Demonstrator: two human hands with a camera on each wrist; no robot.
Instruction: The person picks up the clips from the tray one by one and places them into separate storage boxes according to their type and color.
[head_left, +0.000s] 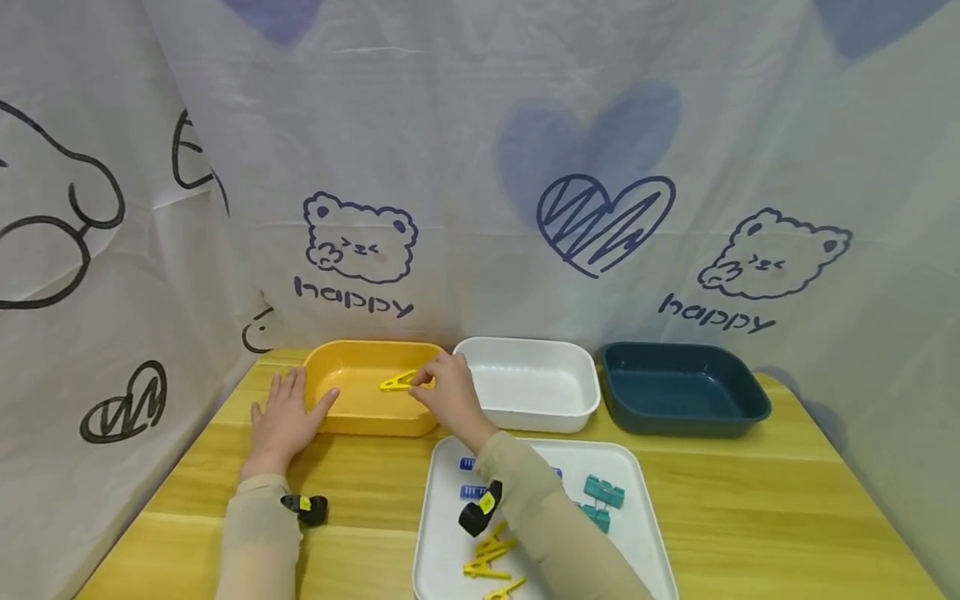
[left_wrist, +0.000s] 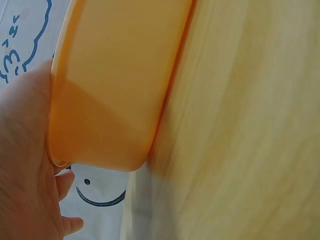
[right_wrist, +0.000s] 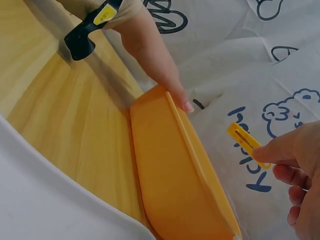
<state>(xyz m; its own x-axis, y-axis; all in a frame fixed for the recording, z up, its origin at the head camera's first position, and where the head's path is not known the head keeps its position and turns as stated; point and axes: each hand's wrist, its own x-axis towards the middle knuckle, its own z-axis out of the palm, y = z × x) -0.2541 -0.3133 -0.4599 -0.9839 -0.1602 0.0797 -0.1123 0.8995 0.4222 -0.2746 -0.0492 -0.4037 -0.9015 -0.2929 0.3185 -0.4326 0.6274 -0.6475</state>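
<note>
My right hand (head_left: 453, 396) pinches a yellow clothespin (head_left: 398, 382) between thumb and fingers. In the right wrist view the clothespin (right_wrist: 245, 142) appears above the rim of the yellow bin (right_wrist: 170, 170). My left hand (head_left: 282, 423) rests at the left end of that yellow bin (head_left: 375, 425), its fingers extended and spread and its thumb over the rim. The left wrist view shows the left hand (left_wrist: 25, 165) against the bin's rim, part of it hidden behind the bin wall.
A white bin (head_left: 536, 417) and a dark blue bin (head_left: 690, 423) stand right of the yellow one. In front lies a white tray (head_left: 637, 533) with several yellow clothespins (head_left: 487, 569), teal binder clips (head_left: 604, 491) and small blue pieces (head_left: 472, 492), partly covered by the right forearm.
</note>
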